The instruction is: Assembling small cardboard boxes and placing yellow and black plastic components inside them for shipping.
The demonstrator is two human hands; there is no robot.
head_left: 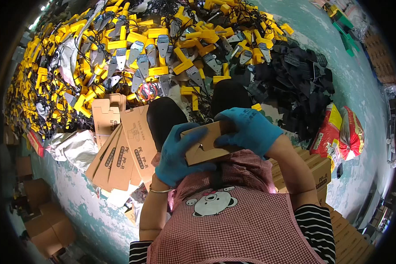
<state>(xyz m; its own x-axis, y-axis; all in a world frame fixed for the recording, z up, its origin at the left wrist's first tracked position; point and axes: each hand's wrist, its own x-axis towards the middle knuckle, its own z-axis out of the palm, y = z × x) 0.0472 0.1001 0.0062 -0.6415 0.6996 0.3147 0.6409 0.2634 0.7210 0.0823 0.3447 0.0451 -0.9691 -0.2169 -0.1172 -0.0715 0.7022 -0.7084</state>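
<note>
Both my hands wear blue gloves and hold one small brown cardboard box [207,154] above my lap. My left hand [174,156] wraps the box's left side, thumb across its upper edge and fingers below it. On the other side, my right hand [251,132] grips the right end with its fingertips bent at the edge of a flap. A notch shows where the flaps meet on the face toward me. Whether anything lies inside the box is hidden.
Yellow-handled tools with grey metal plates and black cords [158,44] form a large heap ahead. Black flat pieces [295,79] are piled right of it. Unfolded cartons [134,136] fan out at my left; made-up boxes [317,171] stand at my right, near red-and-yellow bags [328,127].
</note>
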